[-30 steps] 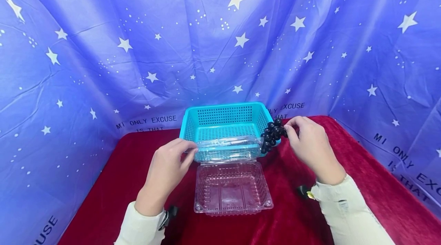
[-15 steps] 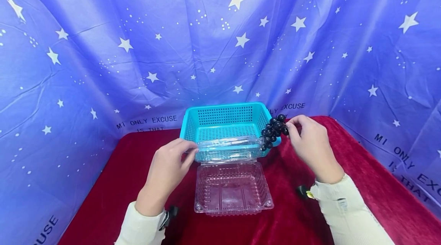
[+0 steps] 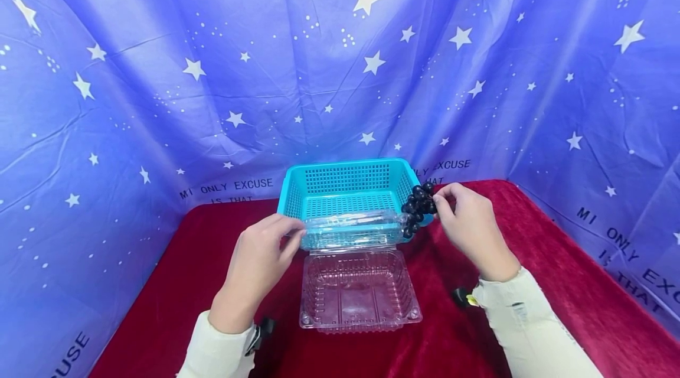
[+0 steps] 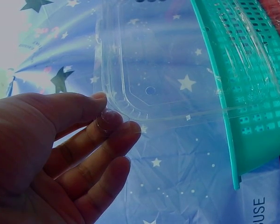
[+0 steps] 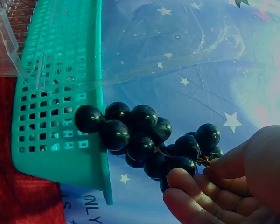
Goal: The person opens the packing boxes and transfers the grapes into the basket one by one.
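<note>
My left hand (image 3: 262, 260) pinches a corner of the raised lid (image 4: 149, 112) of a clear plastic clamshell box (image 3: 361, 295), thumb against forefinger. The box's base lies on the cloth with nothing in it, hinge side away from me. In my right hand (image 3: 470, 227) a bunch of black grapes (image 5: 140, 140) is pinched by its stem (image 5: 203, 160). The grapes hang beside the lid's right end, in front of the right side of a turquoise basket (image 3: 345, 186). One of my right fingers lies against a lower grape in the right wrist view.
The turquoise basket stands right behind the clamshell, its perforated floor bare where it shows. Red velvet cloth (image 3: 212, 248) covers the table. A blue curtain with white stars (image 3: 297, 71) hangs behind and at both sides.
My right hand lifts the grapes slightly, then brings them a little lower and to the left, closer to the lid. My left hand and the clamshell stay in place.
</note>
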Available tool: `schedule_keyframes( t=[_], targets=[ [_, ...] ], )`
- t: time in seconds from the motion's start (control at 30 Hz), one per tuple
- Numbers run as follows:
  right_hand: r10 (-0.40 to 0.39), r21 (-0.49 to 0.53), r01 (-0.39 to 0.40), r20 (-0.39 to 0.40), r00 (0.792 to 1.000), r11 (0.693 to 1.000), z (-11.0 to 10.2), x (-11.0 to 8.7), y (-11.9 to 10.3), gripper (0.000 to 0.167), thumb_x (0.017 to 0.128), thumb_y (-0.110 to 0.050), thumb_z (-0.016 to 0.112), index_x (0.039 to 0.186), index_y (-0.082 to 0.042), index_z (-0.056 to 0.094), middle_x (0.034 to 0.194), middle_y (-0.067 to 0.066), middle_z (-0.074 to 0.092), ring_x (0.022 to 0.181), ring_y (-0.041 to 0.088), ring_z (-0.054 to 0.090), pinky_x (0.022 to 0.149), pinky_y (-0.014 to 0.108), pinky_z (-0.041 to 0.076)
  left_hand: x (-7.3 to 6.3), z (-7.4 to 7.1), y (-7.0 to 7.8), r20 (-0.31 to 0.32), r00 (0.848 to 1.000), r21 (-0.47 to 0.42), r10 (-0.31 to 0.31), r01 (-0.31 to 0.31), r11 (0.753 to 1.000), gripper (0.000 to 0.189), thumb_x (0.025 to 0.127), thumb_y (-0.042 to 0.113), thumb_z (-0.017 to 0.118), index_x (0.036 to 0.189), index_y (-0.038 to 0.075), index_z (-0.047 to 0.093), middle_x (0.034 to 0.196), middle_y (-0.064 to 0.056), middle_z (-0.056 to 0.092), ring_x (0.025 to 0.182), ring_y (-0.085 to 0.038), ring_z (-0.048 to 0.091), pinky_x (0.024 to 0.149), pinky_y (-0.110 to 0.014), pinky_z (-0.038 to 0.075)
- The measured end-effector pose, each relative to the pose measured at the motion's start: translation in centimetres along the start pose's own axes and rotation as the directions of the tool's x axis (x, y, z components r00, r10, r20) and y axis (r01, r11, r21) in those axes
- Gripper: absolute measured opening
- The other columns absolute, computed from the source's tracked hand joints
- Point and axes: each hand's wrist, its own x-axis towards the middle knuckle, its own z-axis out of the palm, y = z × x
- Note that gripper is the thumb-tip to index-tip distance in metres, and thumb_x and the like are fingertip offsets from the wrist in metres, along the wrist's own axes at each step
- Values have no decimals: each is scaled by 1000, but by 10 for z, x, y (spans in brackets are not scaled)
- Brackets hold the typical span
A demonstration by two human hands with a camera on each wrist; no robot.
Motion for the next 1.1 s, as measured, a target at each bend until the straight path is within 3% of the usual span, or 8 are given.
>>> schedule_keyframes(
  t=[0.3, 0.67, 1.1],
  targets=[
    [-17, 0, 17, 10, 1000, 1000, 5, 0, -1, 9, 99, -10, 65, 95, -4, 71, 80, 8, 70, 68, 22, 59, 67, 42, 47, 0, 0, 1, 8, 1000, 14, -11, 11, 1000, 11, 87, 15, 84, 97, 17, 80, 89, 4, 75, 70, -8, 63, 61, -25, 55],
    [-42, -14, 43, 88, 995, 999, 17, -4, 1, 6, 98, -8, 67, 95, -4, 70, 85, 11, 69, 75, 28, 61, 75, 50, 52, 0, 1, 1, 6, 1000, 18, -3, 3, 1000, 10, 87, 14, 84, 97, 17, 80, 88, 4, 75, 70, -7, 62, 60, -24, 55],
    [-26, -34, 31, 132, 991, 999, 26, -6, 6, 7, 97, -10, 67, 96, -5, 72, 84, 9, 71, 73, 25, 61, 73, 47, 53, 0, 1, 1, 5, 1000, 10, -4, 4, 1000, 12, 87, 15, 85, 97, 16, 80, 88, 3, 75, 70, -8, 63, 61, -25, 55]
  ],
)
